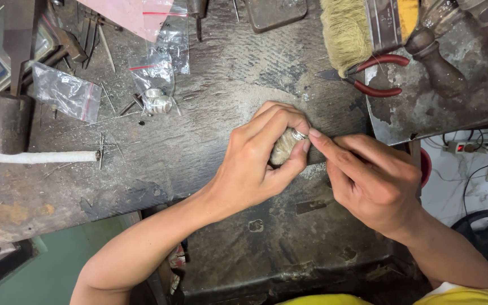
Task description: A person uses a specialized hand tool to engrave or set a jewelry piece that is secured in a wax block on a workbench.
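Note:
My left hand (255, 161) is closed around a pale, worn stick-like holder (282, 149) with a small silver ring (299, 134) at its top, resting at the middle of the dark workbench (199, 141). My right hand (368, 181) sits just to the right, with its fingers pinched and its forefinger tip touching the ring. What the right fingers pinch is hidden.
Red-handled pliers (377, 76) and a wide bristle brush (348, 31) lie at the back right. Small plastic bags (66, 90), silver rings (158, 101), a white rod (43, 157) and thin metal tools are at the left. A power strip (467, 148) lies on the floor, right.

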